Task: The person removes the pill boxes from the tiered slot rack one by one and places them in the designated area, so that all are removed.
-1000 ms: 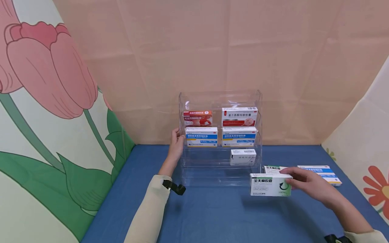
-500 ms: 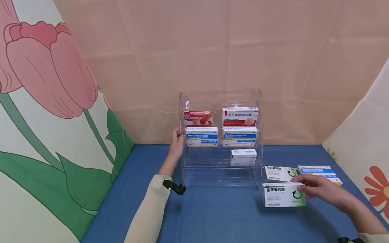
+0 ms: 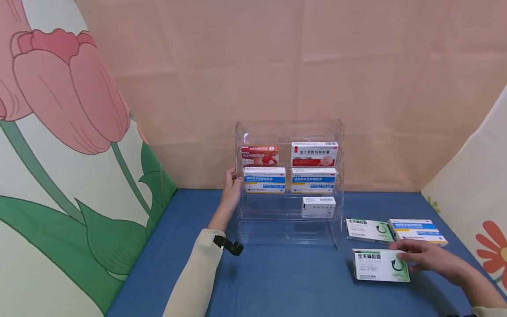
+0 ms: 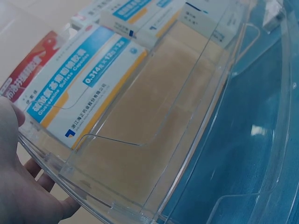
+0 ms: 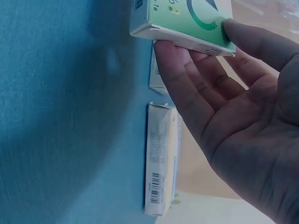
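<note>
A clear acrylic display rack (image 3: 269, 231) stands on the blue cloth. My left hand (image 3: 231, 191) grips its left side; in the left wrist view the thumb lies near a blue-and-white medicine box (image 4: 88, 77) and the other fingers go behind the side panel. At the front right, my right hand (image 3: 435, 259) pinches a green-and-white medicine box (image 3: 380, 265) by its right end, thumb on the printed face and fingers behind. The box is tilted, its face toward me, close over the cloth. Behind it lies a second green-and-white box (image 3: 369, 230).
A blue-and-white box (image 3: 417, 232) lies flat at the right. On the rack's tiers sit a red box (image 3: 260, 156), a red-and-white box (image 3: 314, 155), two blue-and-white boxes (image 3: 264, 180) and a small white box (image 3: 318, 208). A beige cloth backdrop (image 3: 206, 88) rises behind.
My right hand has moved right and toward me, lower, with the green-and-white box, away from the rack. The second green-and-white box now shows fully. My left hand stays on the rack.
</note>
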Demonstrator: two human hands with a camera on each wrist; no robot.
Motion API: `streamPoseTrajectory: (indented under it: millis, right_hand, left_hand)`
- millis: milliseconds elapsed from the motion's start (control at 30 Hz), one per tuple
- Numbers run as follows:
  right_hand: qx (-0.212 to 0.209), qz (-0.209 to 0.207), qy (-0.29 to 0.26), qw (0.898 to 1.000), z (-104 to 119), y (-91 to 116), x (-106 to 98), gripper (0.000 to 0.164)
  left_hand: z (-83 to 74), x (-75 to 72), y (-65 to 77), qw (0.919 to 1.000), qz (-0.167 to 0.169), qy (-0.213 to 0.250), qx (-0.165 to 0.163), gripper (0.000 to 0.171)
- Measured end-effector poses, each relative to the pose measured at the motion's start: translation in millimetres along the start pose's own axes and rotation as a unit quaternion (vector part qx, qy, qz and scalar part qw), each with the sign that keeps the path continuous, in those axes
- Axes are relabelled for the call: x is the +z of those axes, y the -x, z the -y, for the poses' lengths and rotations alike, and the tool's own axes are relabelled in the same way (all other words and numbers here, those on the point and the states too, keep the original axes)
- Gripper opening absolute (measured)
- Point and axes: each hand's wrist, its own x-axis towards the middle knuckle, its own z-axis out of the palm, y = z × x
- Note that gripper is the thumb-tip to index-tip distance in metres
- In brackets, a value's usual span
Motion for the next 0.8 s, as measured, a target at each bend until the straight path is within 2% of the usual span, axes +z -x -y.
streamPoseTrajectory:
  millis: [200, 600, 800]
  right_hand:
    - [0.001, 0.008, -0.002, 1.000, -7.4, -4.5, -1.7, 0.042]
    - [0.030, -0.022, 0.006, 0.999, -16.1, -14.4, -0.2, 0.050]
    - [0.024, -0.067, 0.065, 0.995, -8.0, -13.9, 0.7, 0.046]
  left_hand:
    - [0.7, 0.0, -1.3, 1.0000, 0.000, -0.002, -0.002, 0.044]
    - [0.5, 0.9, 0.0, 0.9999, -0.007, -0.004, -0.010, 0.046]
    - [0.5, 0.7, -0.2, 0.9999, -0.008, -0.005, -0.008, 0.047]
